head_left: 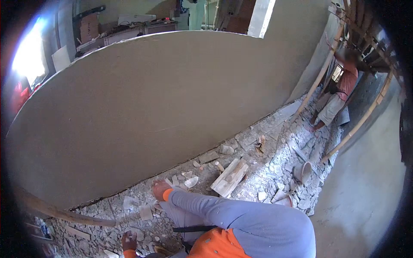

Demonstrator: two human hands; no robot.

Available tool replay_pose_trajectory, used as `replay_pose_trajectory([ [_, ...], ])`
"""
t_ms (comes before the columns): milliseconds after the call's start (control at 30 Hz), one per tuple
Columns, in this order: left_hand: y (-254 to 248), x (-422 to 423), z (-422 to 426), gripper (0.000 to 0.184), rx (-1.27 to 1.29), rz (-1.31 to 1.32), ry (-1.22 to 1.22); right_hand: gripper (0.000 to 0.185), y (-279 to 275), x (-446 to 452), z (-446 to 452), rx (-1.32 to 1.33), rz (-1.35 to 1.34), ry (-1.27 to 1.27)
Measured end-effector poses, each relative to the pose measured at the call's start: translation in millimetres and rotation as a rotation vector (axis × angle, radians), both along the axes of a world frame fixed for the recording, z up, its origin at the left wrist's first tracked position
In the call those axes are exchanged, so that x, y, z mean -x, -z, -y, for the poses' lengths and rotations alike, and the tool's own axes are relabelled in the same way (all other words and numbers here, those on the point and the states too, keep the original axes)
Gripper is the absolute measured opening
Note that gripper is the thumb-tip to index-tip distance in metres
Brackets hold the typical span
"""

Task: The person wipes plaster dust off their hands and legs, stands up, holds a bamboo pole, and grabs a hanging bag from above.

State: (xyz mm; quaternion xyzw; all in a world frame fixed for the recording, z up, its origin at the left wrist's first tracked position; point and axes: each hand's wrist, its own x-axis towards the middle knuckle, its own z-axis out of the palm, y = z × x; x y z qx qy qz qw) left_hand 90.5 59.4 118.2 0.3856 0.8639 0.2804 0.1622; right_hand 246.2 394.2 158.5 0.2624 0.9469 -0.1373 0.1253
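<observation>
In the head view, see the left hand [129,241] low at the left, just above the rubble [107,209], with fingers bent and pointing away from the body. Can make out some spread between those fingers, but cannot tell whether closed on anything — too dark and small for that. Note a pale lump [137,234] right beside the fingertips, perhaps touching, perhaps just apart. Trace only a bit of orange cuff [130,254] behind the wrist.

Higher up, near the foot of the plastered wall [142,112], find the right hand [159,189], seen from the back and rounded at the knuckles. Cannot tell how far open or whether holding something, with fingertips hidden. Follow the right sleeve [223,210] from lower right across the body, nearly straight, to an orange band [167,195] at the wrist.

Find the rubble itself all along the narrow strip between the plastered wall and the opposite wall [361,185], around both hands. Close to the right hand, spot a pale chunk [191,182]; farther right, a block [230,177] and a tilted bucket [303,172]. At the far end, see another person [345,81] standing near a slanting pole [318,80] — one arm raised.
</observation>
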Motion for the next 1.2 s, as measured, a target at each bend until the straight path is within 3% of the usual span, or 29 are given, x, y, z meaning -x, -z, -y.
replay_pose_trajectory([
  [167, 19.7, 12.0, 4.1, 0.03, 0.06, -0.072, 0.041, 0.045, 8.6, -0.7, -1.3, -0.039, 0.053, -0.049],
  [267, 43.5, 15.7, 11.0, 0.029, -0.161, 0.052, -0.064, 0.046, 2.1, -2.5, 0.3, 0.0, -0.024, -0.009],
  [367, 12.8, 6.0, 5.9, 0.03, -0.124, 0.085, -0.084, 0.048, 0.7, -3.5, 1.9, -0.044, -0.061, -0.036],
  [500, 32.3, 14.1, 14.0, 0.032, -0.107, 0.162, -0.157, 0.048, 1.5, -2.1, 1.9, -0.069, -0.002, -0.06],
  [567, -20.4, -6.5, 1.1, 0.034, -0.136, 0.265, -0.188, 0.049, -1.0, -2.6, 3.4, -0.101, 0.028, -0.076],
  [767, 3.6, 6.2, 10.0, 0.035, -0.139, 0.021, -0.037, 0.049, 11.0, -0.2, 1.1, -0.079, 0.013, -0.044],
  [867, 54.1, 22.8, 20.2, 0.035, -0.105, 0.128, -0.159, 0.049, -3.8, -3.4, 5.3, -0.058, -0.004, -0.023],
  [967, 1.0, -0.2, 9.2, 0.035, -0.143, 0.063, -0.151, 0.048, 14.3, -1.0, 0.9, -0.047, -0.068, -0.01],
  [1067, -17.4, -6.2, 4.2, 0.034, -0.123, 0.172, -0.164, 0.047, 14.0, -3.9, 2.1, -0.032, -0.131, 0.017],
  [1133, 45.5, 21.4, 20.7, 0.034, -0.175, 0.068, -0.013, 0.045, 3.5, -4.6, 3.2, -0.034, -0.069, 0.007],
  [1200, 44.1, 21.8, 20.7, 0.034, -0.15, 0.06, -0.004, 0.045, -12.0, -5.8, 4.5, -0.037, -0.021, -0.002],
])
